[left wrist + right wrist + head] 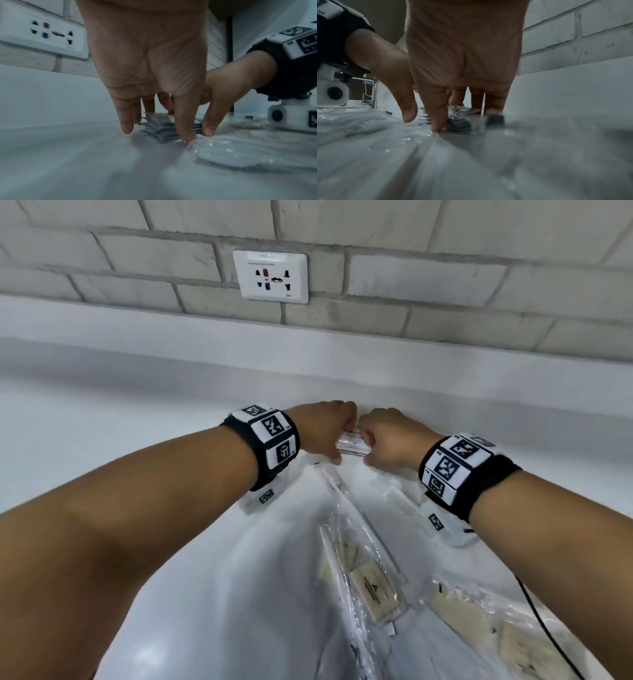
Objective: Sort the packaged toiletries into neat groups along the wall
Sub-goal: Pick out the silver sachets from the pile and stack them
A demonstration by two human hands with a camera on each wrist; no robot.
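Observation:
A small stack of grey-white sachets lies on the white counter at the foot of the wall. My left hand and right hand bracket it from either side, fingers pointing down. In the left wrist view the left hand has straight fingers behind the sachet stack and its thumb in front, with the right thumb at the stack's right end. In the right wrist view the right hand touches the sachet stack with straight fingers. The stack rests on the counter.
Clear packets holding beige items and a long thin packet lie on the counter nearer me. Another clear packet sits just right of the stack. A wall socket is above, and a black cable runs at the right.

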